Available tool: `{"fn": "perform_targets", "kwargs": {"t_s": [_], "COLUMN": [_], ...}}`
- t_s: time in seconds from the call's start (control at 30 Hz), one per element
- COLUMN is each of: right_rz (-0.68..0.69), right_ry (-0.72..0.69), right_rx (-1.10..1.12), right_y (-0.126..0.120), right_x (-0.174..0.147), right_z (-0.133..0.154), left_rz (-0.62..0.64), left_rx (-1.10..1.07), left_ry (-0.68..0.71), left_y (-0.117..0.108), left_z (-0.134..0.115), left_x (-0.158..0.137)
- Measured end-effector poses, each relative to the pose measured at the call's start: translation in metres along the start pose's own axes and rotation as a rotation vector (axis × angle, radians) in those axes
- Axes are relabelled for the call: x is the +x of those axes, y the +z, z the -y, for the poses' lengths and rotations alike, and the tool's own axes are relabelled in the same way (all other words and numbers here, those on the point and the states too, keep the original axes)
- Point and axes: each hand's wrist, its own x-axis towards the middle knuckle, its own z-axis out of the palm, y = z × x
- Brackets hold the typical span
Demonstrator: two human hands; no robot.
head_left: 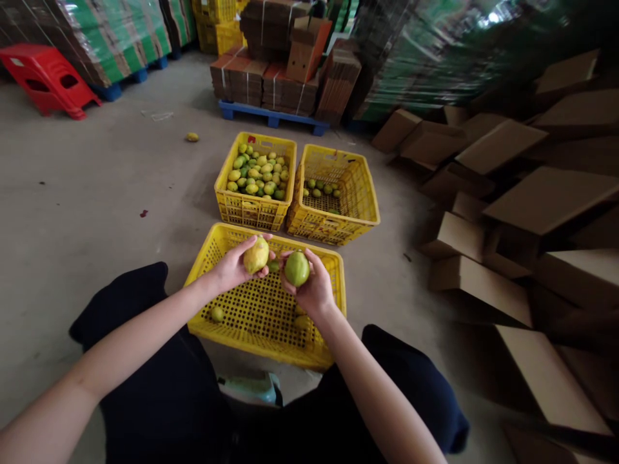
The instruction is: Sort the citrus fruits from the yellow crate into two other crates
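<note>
My left hand (233, 265) is closed around a yellow lemon (256, 256). In my right hand (316, 290) sits a green lemon (296, 269), with the fingers curled round it. Both hands hover side by side over the near yellow crate (265, 353). A few lemons lie on its perforated floor, one of them a yellow-green lemon (217, 314) at the left; others at the right are partly hidden by my right hand and forearm. Beyond it, a left crate (256, 205) is filled with yellow and green lemons. The right crate (360, 222) holds several greenish ones at its bottom.
Cardboard boxes (527, 200) are heaped along the right side. A blue pallet (273, 117) bears bundled flat cartons (242, 80) at the back. A red stool (51, 80) stands far left, and a loose lemon (192, 137) lies on the floor. My knees flank the near crate.
</note>
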Motion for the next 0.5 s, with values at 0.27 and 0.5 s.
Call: {"fn": "perform_targets", "kwargs": {"t_s": [0.27,0.5], "right_rz": [-0.174,-0.076], "right_ry": [-0.038,-0.316], "right_rx": [-0.034,-0.661], "right_y": [-0.008,0.009], "right_x": [0.014,0.014], "right_z": [-0.019,-0.058], "left_rz": [-0.124,-0.280], "left_rx": [-0.118,-0.063], "left_ry": [0.050,0.201], "left_y": [0.006,0.009], "left_z": [0.012,0.040], "left_x": [0.002,0.011]}}
